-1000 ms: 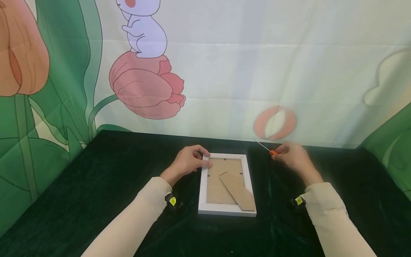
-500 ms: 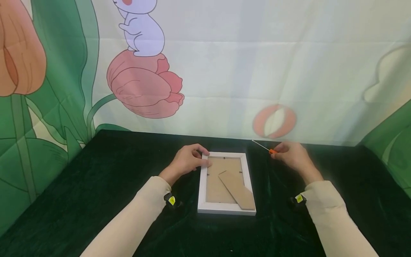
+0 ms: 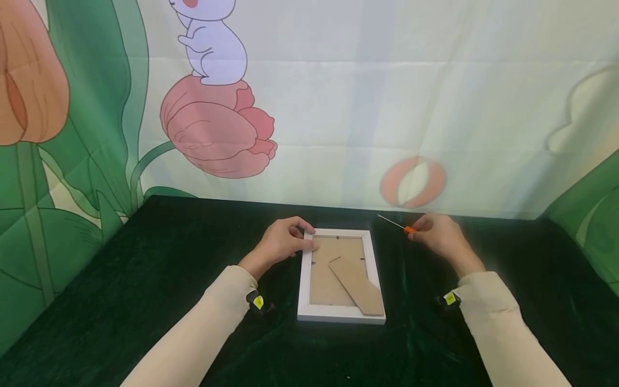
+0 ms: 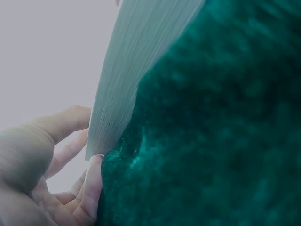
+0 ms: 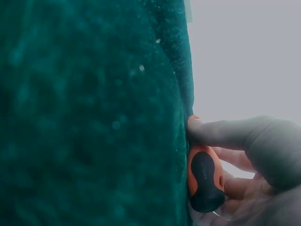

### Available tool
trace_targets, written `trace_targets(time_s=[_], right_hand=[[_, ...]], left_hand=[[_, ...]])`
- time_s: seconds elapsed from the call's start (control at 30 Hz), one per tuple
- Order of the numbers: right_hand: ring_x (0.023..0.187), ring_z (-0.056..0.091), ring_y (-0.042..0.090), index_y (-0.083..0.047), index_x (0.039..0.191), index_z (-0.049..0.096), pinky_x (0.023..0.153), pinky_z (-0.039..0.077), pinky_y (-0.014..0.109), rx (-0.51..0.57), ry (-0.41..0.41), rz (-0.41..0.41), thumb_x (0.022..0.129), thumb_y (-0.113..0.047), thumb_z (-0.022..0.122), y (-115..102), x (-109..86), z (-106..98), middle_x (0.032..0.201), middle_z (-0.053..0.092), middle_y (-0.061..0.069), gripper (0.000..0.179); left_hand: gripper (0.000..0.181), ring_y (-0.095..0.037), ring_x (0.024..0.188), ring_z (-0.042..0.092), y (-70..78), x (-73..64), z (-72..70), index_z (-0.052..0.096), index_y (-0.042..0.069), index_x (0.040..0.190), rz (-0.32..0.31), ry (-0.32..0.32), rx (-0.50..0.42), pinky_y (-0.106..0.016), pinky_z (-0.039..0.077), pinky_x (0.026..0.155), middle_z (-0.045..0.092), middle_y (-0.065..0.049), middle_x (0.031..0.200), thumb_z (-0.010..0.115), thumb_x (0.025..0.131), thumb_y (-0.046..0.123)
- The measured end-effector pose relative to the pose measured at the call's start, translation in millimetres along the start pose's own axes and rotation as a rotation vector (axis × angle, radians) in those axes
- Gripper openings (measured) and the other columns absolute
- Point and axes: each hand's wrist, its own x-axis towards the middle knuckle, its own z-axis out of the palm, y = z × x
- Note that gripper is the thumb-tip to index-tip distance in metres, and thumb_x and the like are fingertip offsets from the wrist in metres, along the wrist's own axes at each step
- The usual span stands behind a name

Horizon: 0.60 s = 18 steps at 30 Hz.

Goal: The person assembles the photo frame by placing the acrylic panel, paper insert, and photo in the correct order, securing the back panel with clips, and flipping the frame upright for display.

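Observation:
A white picture frame (image 3: 305, 285) lies back side up on the dark green cloth, its brown backing board (image 3: 333, 250) showing. The brown easel stand (image 3: 358, 287) slants across the board toward the lower right corner. My left hand (image 3: 282, 241) grips the frame's upper left corner; in the left wrist view the fingers pinch the frame's pale side edge (image 4: 122, 70). To the right of the frame, my right hand (image 3: 441, 236) holds a screwdriver (image 3: 410, 230) by its orange and black handle (image 5: 205, 174). Its thin metal shaft points up and left, beyond the frame's upper right corner.
Dark green velvety cloth (image 3: 145, 301) covers the table and shows folds near the right hand. Behind it hangs a pale curtain (image 3: 329, 107) printed with flowers and a white animal. Small dark tabs (image 3: 362, 259) sit along the inner rim of the frame.
The screwdriver's tip has dipped a little lower and slightly left. The left hand and picture frame keep their places; the whole head view shifted slightly early on.

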Motion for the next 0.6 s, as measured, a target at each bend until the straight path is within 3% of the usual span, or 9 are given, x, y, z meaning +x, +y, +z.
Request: trace_targets(time_s=[0.27,0.5,0.6], right_hand=[[0.104,0.063,0.047,0.009,0.126,0.060,0.094,0.056,0.063,-0.065,0.016,-0.012,0.101,-0.016,0.073,-7.4,-3.5,-6.0,0.123,0.064,0.033,0.037],[0.104,0.063,0.046,0.007,0.127,0.061,0.092,0.055,0.063,-0.104,0.107,-0.143,0.100,-0.014,0.074,-26.0,-13.1,-7.6,0.122,0.066,0.031,0.037],[0.106,0.063,0.044,0.006,0.127,0.062,0.093,0.057,0.061,-0.066,0.098,-0.183,0.100,-0.014,0.075,-35.3,-15.5,-2.8,0.121,0.067,0.029,0.036]], left_hand=[[0.034,-0.027,0.094,0.067,3.1,-2.2,-2.8,0.074,0.015,0.120,-0.009,-0.006,-0.016,-0.035,0.063,0.080,0.067,-0.009,0.107,0.087,0.090,0.024],[0.040,-0.027,0.092,0.070,2.6,-4.3,-5.9,0.070,0.010,0.126,-0.014,-0.030,-0.036,-0.036,0.064,0.082,0.066,-0.011,0.111,0.086,0.091,0.022],[0.046,-0.026,0.090,0.071,4.2,-5.7,-8.7,0.066,0.006,0.131,-0.016,-0.042,-0.035,-0.035,0.064,0.081,0.067,-0.013,0.111,0.086,0.092,0.020]])
